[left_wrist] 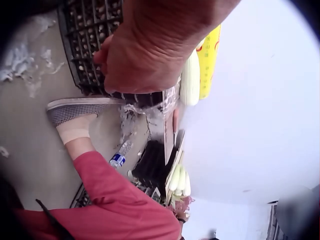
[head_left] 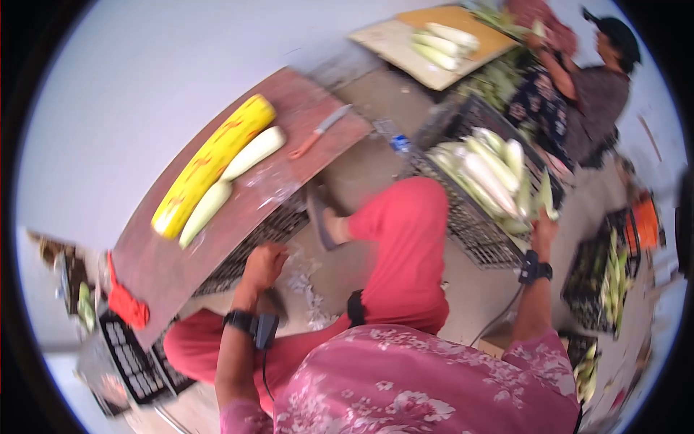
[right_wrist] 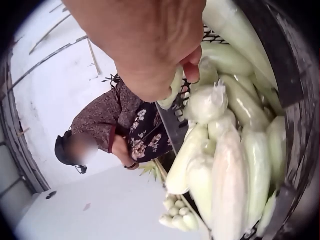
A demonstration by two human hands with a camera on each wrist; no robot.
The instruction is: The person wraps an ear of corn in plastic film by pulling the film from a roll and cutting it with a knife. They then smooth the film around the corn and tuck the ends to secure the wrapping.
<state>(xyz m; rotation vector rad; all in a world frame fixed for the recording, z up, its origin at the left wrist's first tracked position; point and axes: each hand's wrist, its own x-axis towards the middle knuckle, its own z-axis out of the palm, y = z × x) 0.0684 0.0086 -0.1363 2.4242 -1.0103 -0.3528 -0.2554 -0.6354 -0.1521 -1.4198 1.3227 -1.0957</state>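
My right hand (head_left: 543, 224) reaches into a black crate (head_left: 473, 242) full of pale wrapped vegetables (head_left: 486, 173). In the right wrist view its fingers (right_wrist: 192, 65) curl round one pale green vegetable (right_wrist: 175, 90) at the crate's edge. My left hand (head_left: 264, 264) sits at the edge of a brown board (head_left: 173, 267) lying on a black crate (left_wrist: 87, 45). The fingers are curled and their tips are hidden. Clear plastic film (left_wrist: 145, 107) hangs just beside that hand. On the board lie a long yellow roll (head_left: 213, 163) and two pale vegetables (head_left: 253, 152).
A knife (head_left: 322, 130) with an orange handle lies at the board's far end, and a red cloth (head_left: 126, 304) at its near end. A water bottle (head_left: 396, 141) lies on the floor. Another person (head_left: 578, 94) works at a second board (head_left: 390, 40) holding vegetables. More crates (head_left: 607, 282) stand at right.
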